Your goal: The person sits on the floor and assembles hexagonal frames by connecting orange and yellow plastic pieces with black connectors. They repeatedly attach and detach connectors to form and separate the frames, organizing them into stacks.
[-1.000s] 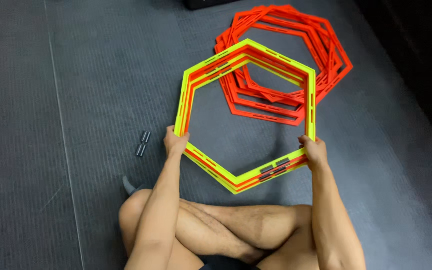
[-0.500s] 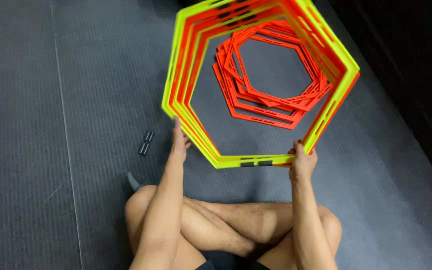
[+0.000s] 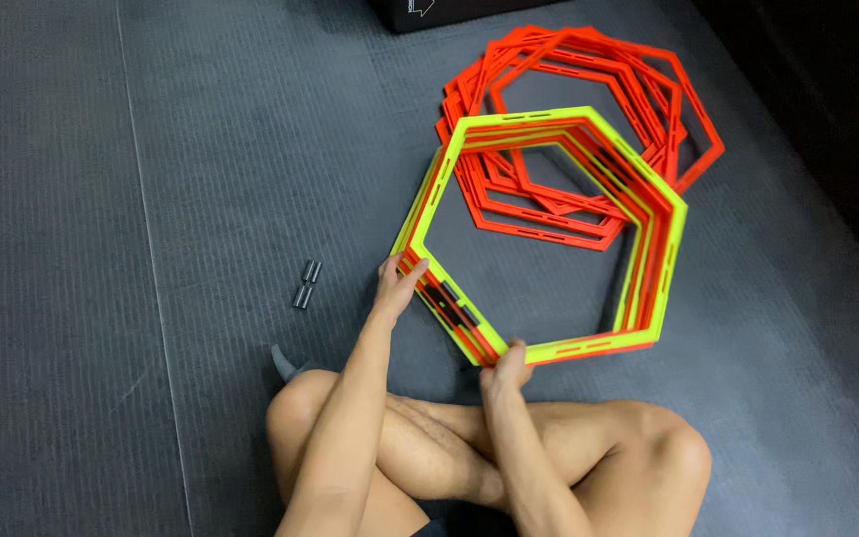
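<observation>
Gripping stacked yellow and orange hexagon rings point(image 3: 549, 229) (tilted over the floor mat point(image 3: 151, 199)): left hand point(image 3: 395, 283) clasped on left corner, right hand point(image 3: 509, 368) clasped on bottom corner. Loose orange hexagons point(image 3: 648, 89) lying beyond; two small grey clips point(image 3: 306, 283) nearby.

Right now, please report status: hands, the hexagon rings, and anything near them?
Left hand and right hand both grip the yellow-and-orange hexagon ring stack. Stack overlaps the orange ring pile on the floor. Two small grey connectors lie left, apart.
</observation>
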